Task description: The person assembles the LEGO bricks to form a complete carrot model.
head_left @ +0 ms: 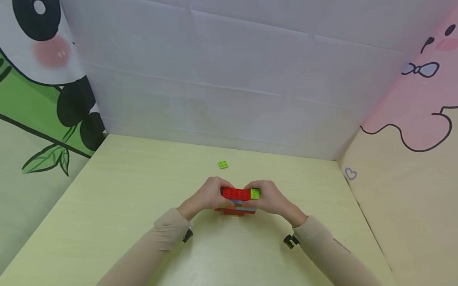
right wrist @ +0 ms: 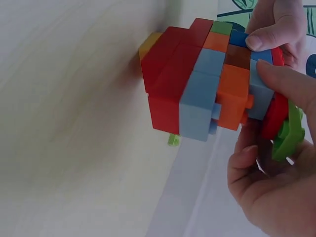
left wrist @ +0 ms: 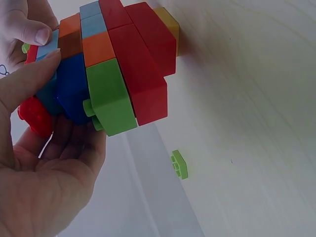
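Note:
Both hands hold a built block of toy building bricks (head_left: 236,193) from its two ends, low over the table. Layers of red, light blue, orange, brown, blue and green bricks make it up, with a yellow brick (left wrist: 170,24) at its table side. My left hand (head_left: 211,195) grips the left end, thumb pressed on the near face and fingers curled behind. The right hand (head_left: 269,197) grips the other end in the same manner, beside a lime-green piece (right wrist: 289,136) on the top layer. Both thumbs lie close together on the blue bricks.
One loose lime-green plate (head_left: 222,164) lies on the pale wood table (head_left: 144,178) beyond the hands. A white sheet (head_left: 224,67) stands as a wall at the back edge, with cartoon-printed panels (head_left: 416,90) at the sides.

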Demonstrator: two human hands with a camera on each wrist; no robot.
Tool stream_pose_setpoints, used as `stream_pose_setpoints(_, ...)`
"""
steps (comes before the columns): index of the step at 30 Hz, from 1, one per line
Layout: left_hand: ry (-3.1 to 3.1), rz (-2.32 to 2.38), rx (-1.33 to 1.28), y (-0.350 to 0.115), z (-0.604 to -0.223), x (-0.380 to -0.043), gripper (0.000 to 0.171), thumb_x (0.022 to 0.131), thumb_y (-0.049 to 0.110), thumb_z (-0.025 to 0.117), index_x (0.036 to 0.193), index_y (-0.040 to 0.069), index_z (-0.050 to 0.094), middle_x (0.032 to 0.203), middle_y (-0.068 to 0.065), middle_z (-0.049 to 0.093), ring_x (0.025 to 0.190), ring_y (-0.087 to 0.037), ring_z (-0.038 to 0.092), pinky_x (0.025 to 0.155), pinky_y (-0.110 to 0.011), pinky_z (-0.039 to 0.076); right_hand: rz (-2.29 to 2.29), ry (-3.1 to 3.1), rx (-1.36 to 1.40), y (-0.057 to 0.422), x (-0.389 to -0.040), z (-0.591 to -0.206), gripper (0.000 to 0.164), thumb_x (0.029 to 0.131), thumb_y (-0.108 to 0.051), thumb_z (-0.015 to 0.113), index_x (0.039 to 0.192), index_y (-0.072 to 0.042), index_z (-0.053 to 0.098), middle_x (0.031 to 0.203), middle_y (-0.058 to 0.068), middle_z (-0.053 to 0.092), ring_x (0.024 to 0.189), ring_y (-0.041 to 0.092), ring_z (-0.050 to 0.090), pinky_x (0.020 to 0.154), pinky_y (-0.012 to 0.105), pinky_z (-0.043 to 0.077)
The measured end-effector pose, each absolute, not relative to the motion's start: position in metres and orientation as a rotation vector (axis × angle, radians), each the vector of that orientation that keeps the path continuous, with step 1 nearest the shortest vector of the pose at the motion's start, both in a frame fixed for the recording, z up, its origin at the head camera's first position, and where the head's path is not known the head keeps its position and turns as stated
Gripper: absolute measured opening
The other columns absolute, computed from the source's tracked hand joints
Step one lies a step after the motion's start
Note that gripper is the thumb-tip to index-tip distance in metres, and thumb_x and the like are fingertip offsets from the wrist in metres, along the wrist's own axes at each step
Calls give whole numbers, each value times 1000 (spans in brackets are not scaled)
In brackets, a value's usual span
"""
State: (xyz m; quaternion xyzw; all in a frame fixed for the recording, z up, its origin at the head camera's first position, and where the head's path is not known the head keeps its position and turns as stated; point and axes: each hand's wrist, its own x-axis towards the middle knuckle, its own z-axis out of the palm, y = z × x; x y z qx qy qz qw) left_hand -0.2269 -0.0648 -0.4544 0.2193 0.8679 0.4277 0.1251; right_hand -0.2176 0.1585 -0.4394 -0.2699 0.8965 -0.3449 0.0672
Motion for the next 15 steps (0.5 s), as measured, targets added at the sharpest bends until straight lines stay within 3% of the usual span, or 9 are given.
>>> stream_pose_setpoints(9,2576,1193,737,-65,-460,-227,31,75,20,83,103,14,70,93,8,63,83,-13,55,73,-30,47,-1294,2646,-552,160,-215,-459,32,71,-25,85,99,-18,71,92,-6,65,81,19,56,65,33,50)
stream_pose_setpoints(15,2581,1213,758,-69,-466,-228,33,76,23,82,106,17,69,96,10,62,86,-12,55,75,-29,47,-1425,2615,-501,159,-212,-467,35,72,-18,85,103,-11,71,91,-1,65,77,20,57,62,34,51)
